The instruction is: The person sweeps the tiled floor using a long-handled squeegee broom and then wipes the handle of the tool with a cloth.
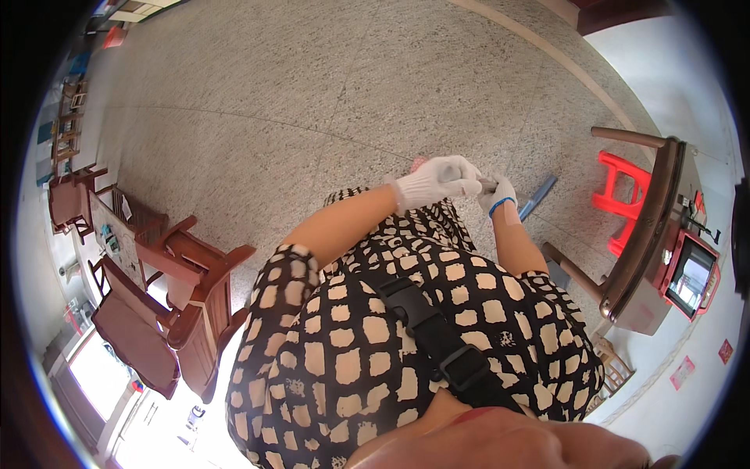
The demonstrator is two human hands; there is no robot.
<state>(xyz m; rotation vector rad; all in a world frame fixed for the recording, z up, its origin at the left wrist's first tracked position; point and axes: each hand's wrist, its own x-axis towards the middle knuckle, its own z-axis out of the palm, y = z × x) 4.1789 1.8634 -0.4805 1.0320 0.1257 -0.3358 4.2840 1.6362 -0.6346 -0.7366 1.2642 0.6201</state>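
Note:
My left hand [439, 181], in a white knitted glove, is closed with its fingers bent together in front of my lap. Close beside it is my right hand [502, 194], in a white glove with a blue cuff edge, its fingers also closed. Between the two hands shows a small grey object [488, 186], gripped from both sides; its kind is too small to make out. On the floor just beyond my right wrist lies a long blue object [537, 197]. A bit of something pinkish-red [419, 163] shows behind my left hand, mostly hidden.
Speckled stone floor [258, 94] stretches ahead. To the right are a red plastic stool [621, 195] and a dark wooden table [652, 227], with a red-framed screen [691, 273] behind. Brown wooden chairs [199, 305] stand at the left.

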